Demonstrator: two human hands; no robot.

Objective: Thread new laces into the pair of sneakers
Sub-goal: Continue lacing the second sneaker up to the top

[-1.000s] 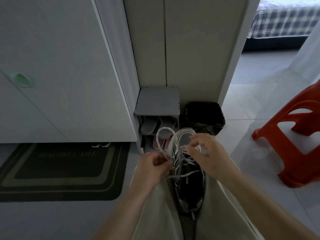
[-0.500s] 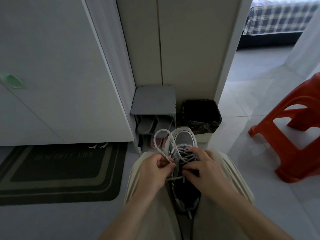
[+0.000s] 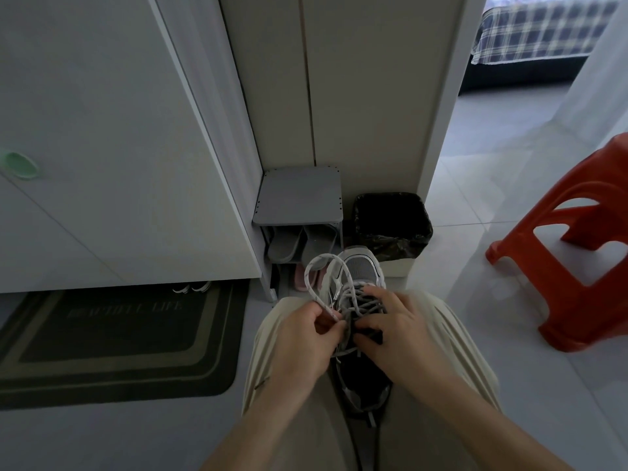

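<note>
A grey and white sneaker (image 3: 361, 270) lies between my knees, toe pointing away, its dark opening toward me. A white speckled lace (image 3: 315, 263) runs through its eyelets and rises in a loop to the left of the toe. My left hand (image 3: 303, 338) pinches that lace at the shoe's left side. My right hand (image 3: 394, 329) rests over the tongue, with fingers curled and pinching a lace strand near the middle eyelets. The fingertips of both hands nearly meet. No second sneaker can be made out.
A small grey shoe rack (image 3: 299, 212) with slippers stands just beyond the sneaker, a black-lined bin (image 3: 390, 220) to its right. An orange plastic stool (image 3: 574, 253) is on the right. A dark doormat (image 3: 112, 338) lies left, under a white cabinet door (image 3: 102, 147).
My right hand dropped from above the toe onto the tongue and closed on the lace near my left hand. The lace loop stayed up on the left.
</note>
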